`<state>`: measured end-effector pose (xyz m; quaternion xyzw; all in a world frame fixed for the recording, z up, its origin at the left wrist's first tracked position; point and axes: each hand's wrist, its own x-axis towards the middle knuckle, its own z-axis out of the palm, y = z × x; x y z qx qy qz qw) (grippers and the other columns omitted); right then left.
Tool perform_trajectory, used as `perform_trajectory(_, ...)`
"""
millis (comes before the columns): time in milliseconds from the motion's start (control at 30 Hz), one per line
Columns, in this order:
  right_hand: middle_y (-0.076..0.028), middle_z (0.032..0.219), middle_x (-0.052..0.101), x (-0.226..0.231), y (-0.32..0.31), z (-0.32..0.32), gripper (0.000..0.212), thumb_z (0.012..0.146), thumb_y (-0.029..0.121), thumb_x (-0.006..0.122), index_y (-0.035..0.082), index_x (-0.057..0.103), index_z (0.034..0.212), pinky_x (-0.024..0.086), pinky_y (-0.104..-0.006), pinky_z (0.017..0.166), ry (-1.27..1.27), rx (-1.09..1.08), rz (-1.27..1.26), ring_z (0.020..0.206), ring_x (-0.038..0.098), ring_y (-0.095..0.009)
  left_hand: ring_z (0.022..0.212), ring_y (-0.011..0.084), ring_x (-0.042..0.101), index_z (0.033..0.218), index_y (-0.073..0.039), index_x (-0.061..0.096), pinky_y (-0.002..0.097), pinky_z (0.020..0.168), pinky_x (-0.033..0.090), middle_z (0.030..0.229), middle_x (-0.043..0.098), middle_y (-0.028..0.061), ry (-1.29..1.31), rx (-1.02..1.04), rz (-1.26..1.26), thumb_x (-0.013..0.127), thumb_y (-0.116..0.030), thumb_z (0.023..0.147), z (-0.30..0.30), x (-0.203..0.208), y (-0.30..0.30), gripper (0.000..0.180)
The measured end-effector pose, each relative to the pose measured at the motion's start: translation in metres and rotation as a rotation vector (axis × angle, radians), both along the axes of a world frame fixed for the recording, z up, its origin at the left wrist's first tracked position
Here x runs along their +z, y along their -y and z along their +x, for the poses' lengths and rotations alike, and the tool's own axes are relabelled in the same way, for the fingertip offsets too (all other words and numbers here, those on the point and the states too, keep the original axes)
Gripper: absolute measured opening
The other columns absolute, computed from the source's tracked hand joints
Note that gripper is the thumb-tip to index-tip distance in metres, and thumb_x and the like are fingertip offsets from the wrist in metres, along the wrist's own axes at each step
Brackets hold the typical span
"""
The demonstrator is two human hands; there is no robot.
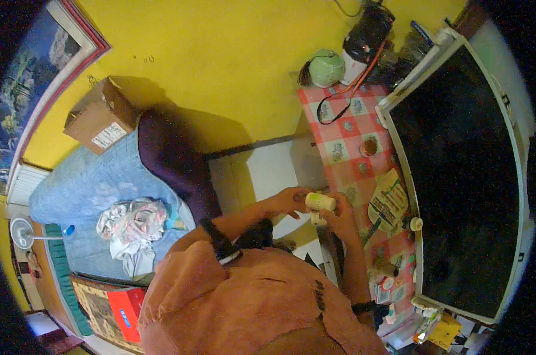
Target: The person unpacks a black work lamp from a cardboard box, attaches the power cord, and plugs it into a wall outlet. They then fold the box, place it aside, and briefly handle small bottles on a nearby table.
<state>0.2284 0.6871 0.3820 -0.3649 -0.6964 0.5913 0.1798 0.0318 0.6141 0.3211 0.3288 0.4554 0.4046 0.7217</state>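
A small pale yellow-white bottle (318,202) lies sideways between my two hands, above the gap beside the table. My left hand (291,201) has its fingers closed at the bottle's left end. My right hand (341,212) grips the right end, fingers bent round it. Just below the bottle, a second small whitish piece (318,219) shows next to my right fingers; I cannot tell what it is. To the right, a torn printed paper packet (389,201) lies on the table, near a small dark jar with a pale lid (415,224).
A red-and-white checked tablecloth (342,148) covers the table, bearing a brown-filled glass (369,147), a green round pot (327,68) and a large dark screen (466,177). At left, a cardboard box (102,115) and crumpled cloth (132,228) rest on a blue-covered bed (90,201).
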Motion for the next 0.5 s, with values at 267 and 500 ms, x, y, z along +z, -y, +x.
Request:
perform_trajectory(267,-0.01,0.099,0.059,0.01,0.0,-0.028,0.039,0.076,0.003,0.061,0.004,0.047,0.112,0.05,-0.0275,0.065,0.164,-0.274,-0.263,0.08,0.058,-0.017,0.052,0.0139,0.048,0.074,-0.008,0.056,0.0278,0.044,0.039,0.066,0.053,0.0033,0.176,0.538,-0.24,0.059,-0.017,0.079,-0.044,-0.129,-0.118,0.01)
perform_trajectory(500,-0.009,0.097,0.058,0.006,-0.005,-0.083,0.04,0.077,0.004,0.06,0.003,0.045,0.115,0.045,-0.0207,0.054,0.161,-0.343,-0.235,0.08,0.056,-0.012,0.054,0.0153,0.05,0.075,-0.007,0.056,0.0281,0.046,0.041,0.066,0.055,0.0048,0.267,0.664,-0.213,0.058,-0.016,0.078,-0.049,-0.15,-0.197,0.01)
